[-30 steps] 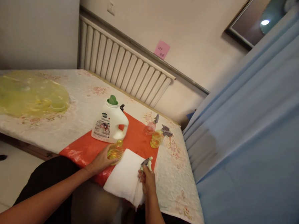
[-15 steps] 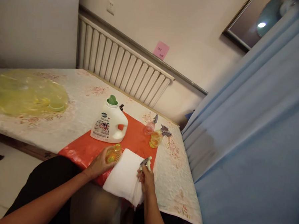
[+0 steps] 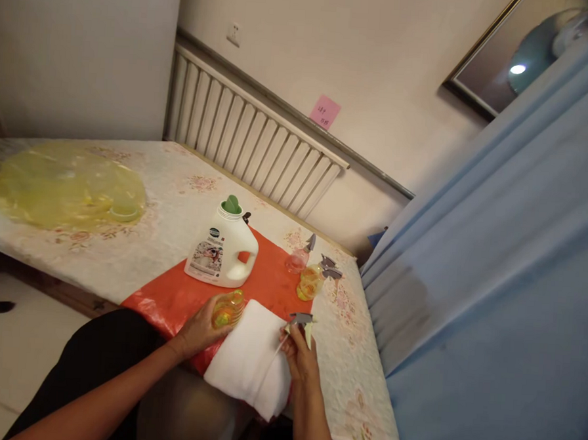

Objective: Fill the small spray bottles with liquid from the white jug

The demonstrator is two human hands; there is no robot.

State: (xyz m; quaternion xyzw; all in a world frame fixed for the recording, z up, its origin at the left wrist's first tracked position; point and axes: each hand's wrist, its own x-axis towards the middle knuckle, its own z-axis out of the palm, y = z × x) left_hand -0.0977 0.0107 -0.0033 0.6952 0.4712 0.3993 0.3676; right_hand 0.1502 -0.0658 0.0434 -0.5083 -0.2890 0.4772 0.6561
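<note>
head cam | looks forward-down | close over table (image 3: 177, 194) edge | single view

Ahead of my fingers the white jug (image 3: 223, 250) blocks the left, two small spray bottles (image 3: 305, 273) crowd the right; red mat (image 3: 270, 274) between them lies open, as does tabletop (image 3: 161, 203) beyond.

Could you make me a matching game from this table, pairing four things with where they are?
Things:
1. small yellow bottle
2. spray nozzle
3. white detergent jug
4. pink sticky note

Places:
A. on the wall above the radiator
B. in the left hand
C. standing on the red sheet
D. in the right hand, above the white folded towel

Pairs: 1-B, 2-D, 3-C, 4-A
</note>
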